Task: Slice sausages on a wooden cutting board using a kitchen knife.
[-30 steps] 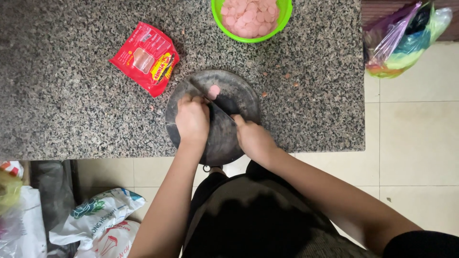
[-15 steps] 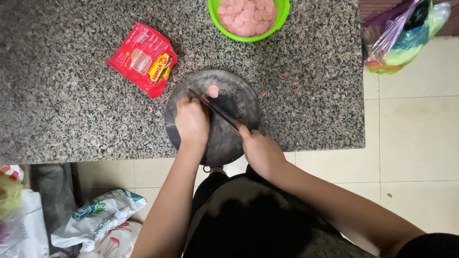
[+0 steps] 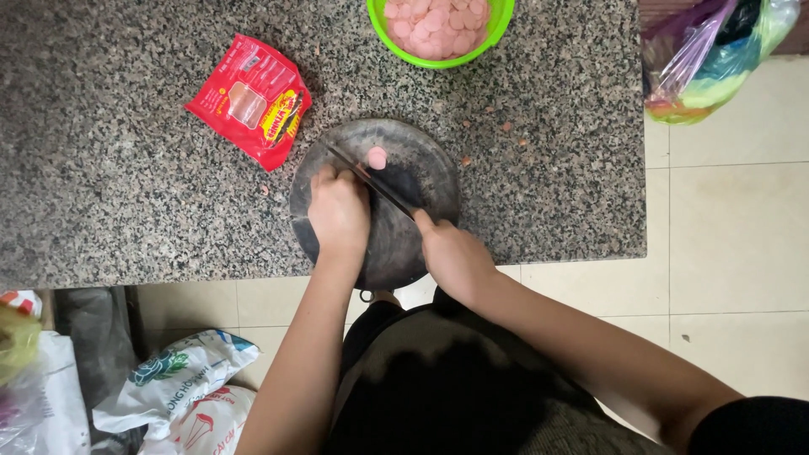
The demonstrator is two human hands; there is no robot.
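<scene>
A: 2 hands are on the board [image 3: 421, 181], a dark round one at the counter's [image 3: 126, 185] near edge. The left hand [image 3: 339, 211] presses down with curled fingers on something I can't see under it; a pink sausage [image 3: 376, 157] end shows just beyond its fingertips.

B: And the right hand [image 3: 453, 253]?

A: Closed around the handle of a knife [image 3: 371, 179]. The blade runs slantwise across the board, between the left hand and the sausage end.

B: How far along is the slicing?

A: Judging by the green bowl [image 3: 497, 25] at the far edge, well along: it's heaped with pink rounds. Only 1 stub is visible on the board, so I'd say little is left of this piece.

B: Any more to cut?

A: A red packet [image 3: 249, 99] lies left of the board, apart from it. It looks torn and mostly flat; I can't tell whether any sausages remain inside. A few pink crumbs dot the counter right of the board.
</scene>
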